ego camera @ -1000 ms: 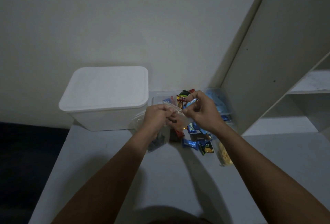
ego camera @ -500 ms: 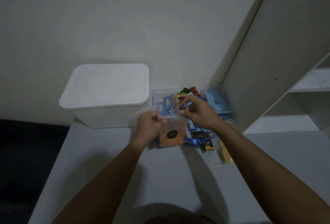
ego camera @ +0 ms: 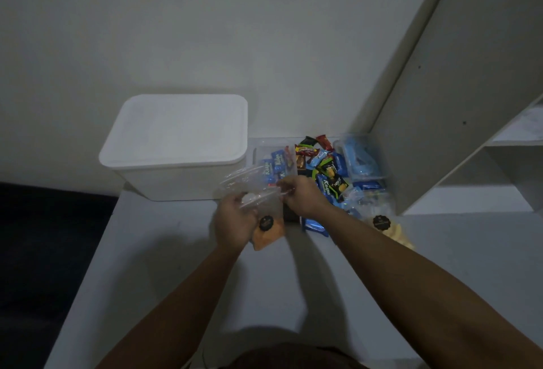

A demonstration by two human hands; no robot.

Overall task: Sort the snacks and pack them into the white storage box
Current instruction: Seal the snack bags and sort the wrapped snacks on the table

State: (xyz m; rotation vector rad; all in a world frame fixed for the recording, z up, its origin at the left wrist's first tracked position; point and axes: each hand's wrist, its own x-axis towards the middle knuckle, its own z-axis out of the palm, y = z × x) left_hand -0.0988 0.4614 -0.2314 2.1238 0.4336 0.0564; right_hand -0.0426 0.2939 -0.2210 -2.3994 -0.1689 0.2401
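Between the left hand [ego camera: 235, 221] and right hand [ego camera: 302, 195], both pinching it, hangs a clear snack bag [ego camera: 261, 207] (orange contents).

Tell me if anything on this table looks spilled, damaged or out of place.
Nothing looks spilled or torn. The snack packets lie in a loose unsorted heap against the wall, and the white storage box has its lid on. Both hands, left and right, hold a clear bag of orange snacks.

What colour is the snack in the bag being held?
Orange, under a round dark label; head view.
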